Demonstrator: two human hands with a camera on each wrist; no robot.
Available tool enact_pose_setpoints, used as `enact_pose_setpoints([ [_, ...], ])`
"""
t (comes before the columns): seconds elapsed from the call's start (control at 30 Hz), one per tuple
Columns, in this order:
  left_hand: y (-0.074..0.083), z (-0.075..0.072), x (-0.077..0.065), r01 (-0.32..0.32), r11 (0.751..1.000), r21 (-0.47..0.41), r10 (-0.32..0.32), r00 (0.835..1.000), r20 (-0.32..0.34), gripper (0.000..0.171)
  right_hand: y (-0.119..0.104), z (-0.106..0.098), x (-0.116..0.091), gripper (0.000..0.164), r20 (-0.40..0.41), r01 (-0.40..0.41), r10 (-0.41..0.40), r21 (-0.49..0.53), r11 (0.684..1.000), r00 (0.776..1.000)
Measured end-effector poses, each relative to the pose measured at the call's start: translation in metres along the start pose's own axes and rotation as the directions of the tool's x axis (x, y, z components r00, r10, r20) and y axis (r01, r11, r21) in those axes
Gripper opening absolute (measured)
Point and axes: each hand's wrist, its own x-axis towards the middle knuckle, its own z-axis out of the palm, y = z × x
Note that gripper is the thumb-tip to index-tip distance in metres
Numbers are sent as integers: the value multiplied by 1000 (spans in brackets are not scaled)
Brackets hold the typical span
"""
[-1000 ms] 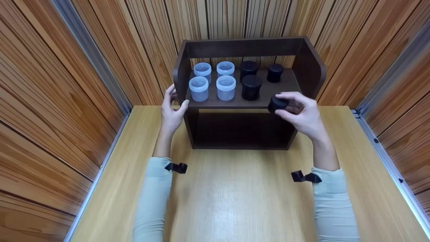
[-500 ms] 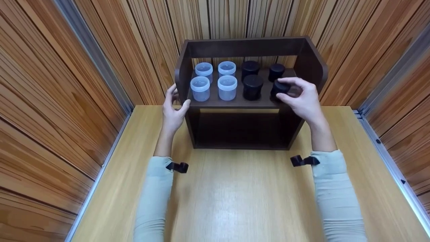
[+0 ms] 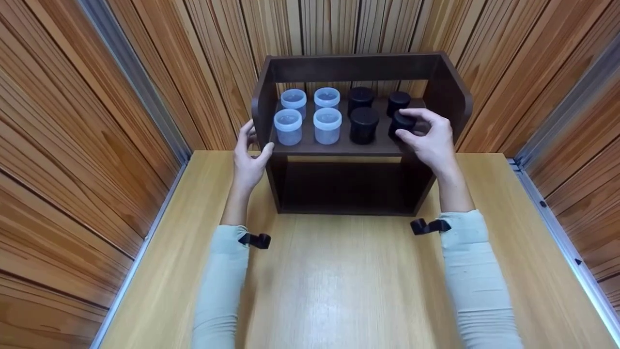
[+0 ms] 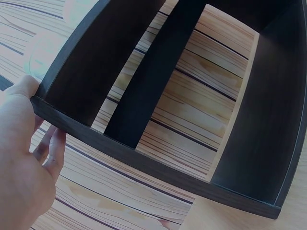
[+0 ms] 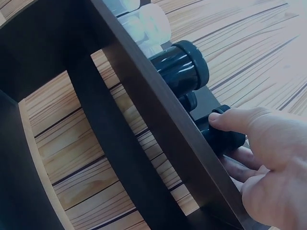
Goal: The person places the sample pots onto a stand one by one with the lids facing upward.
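Note:
A dark brown two-tier shelf (image 3: 334,150) stands on the table, with jars in two rows on its upper board. My left hand (image 3: 248,167) holds its left side, thumb at the front edge and fingers on the outer side in the left wrist view. At the front right of the board, my right hand (image 3: 435,143) pinches a small black jar (image 3: 401,127) between thumb and fingers. The jar stands upright on the board. Behind it is another small black jar (image 3: 398,103). To its left stand two larger black jars, the front one (image 3: 363,127) and the back one (image 3: 360,99).
Several translucent jars with pale lids, such as the front left one (image 3: 288,128), fill the board's left half. Below is the shelf's lower compartment (image 3: 339,186). Wood-patterned panels (image 3: 329,29) rise behind and beside the light wooden table (image 3: 319,276).
My right hand has brought the small black jar from in front of the shelf up and back onto the upper board, where it stands upright. The left hand keeps its place.

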Motion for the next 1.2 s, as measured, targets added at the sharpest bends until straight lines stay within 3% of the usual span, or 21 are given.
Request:
enact_pose_setpoints([
  [0.27, 1, 1, 0, 7, 1000, -2, -7, 1000, -8, 65, -1, 4, 0, 46, -50, -31, 27, -75, 997, 998],
  [0.97, 1, 1, -1, 21, 1000, 2, -21, 1000, -14, 66, -1, 5, -6, 50, -61, 10, -16, -110, 994, 998],
  [1.2, 1, 1, -1, 38, 999, 5, -38, 999, -8, 67, 1, 3, -10, 58, -39, 19, -23, -114, 993, 999],
])
